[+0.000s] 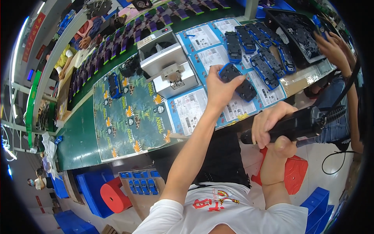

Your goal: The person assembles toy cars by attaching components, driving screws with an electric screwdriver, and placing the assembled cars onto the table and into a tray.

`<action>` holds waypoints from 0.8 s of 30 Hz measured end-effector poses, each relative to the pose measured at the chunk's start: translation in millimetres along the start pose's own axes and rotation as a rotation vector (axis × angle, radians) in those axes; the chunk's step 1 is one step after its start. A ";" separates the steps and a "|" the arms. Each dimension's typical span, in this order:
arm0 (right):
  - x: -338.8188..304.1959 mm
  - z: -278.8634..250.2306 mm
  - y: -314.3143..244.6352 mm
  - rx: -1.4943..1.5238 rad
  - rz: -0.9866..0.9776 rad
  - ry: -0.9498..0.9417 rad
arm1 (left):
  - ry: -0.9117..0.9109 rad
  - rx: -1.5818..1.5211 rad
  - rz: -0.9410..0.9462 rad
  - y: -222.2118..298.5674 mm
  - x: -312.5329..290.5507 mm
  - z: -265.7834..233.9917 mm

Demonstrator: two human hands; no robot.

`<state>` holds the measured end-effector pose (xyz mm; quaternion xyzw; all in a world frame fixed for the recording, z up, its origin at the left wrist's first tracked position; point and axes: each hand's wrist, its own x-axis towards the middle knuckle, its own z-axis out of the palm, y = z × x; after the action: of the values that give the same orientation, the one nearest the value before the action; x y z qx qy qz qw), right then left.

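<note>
My left hand [219, 91] grips a toy car [246, 90] with its black underside up and a blue body edge showing. The car is tilted over printed blue-and-white sheets [191, 103] on the bench. In my right hand [270, 123] is a black electric screwdriver [306, 121] with a coiled cord, held at the bench's front edge. Its narrow end points left and lies apart from the car. Several similar toy cars [265, 69] lie underside up just beyond my left hand. Another blue and black toy car [114, 85] rests farther left.
A grey metal machine [175, 76] stands left of my left hand. At the right, a co-worker's hand [333, 48] is near a black tray [316, 59] of dark parts. Purple-and-green pieces [136, 35] line the back. Red stools [116, 195] and blue bins [93, 193] stand below.
</note>
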<state>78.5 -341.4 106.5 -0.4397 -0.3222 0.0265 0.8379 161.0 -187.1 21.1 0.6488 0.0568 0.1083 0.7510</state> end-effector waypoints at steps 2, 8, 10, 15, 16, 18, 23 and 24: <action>1.9 -1.6 -1.4 0.017 -0.036 0.000 | -0.037 -0.131 0.011 8.9 -23.5 -19.2; 23.7 8.5 9.9 0.022 -0.098 -0.013 | 0.289 -0.555 -0.257 32.6 -93.7 -125.3; 38.0 21.2 22.2 0.016 -0.159 0.012 | 0.270 -0.621 -0.289 34.4 -106.1 -148.4; 85.1 62.4 59.7 0.036 -0.245 0.011 | 0.241 -0.475 -0.279 33.6 -117.9 -169.4; 96.7 70.2 67.8 0.001 -0.244 0.011 | 0.245 -0.485 -0.274 31.0 -118.8 -170.7; 116.6 86.3 80.7 0.036 -0.210 0.085 | 0.261 -0.363 -0.191 24.9 -120.1 -174.2; 141.6 107.2 118.2 -0.130 -0.351 0.114 | 0.185 -0.368 -0.185 22.6 -119.6 -175.6; 142.5 109.0 121.6 -0.208 -0.344 0.090 | 0.181 -0.337 -0.184 22.9 -118.8 -175.0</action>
<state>158.8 -141.8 132.7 -0.4629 -0.3557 -0.1701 0.7939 4.2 -43.7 10.6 0.4937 0.1640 0.1049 0.8475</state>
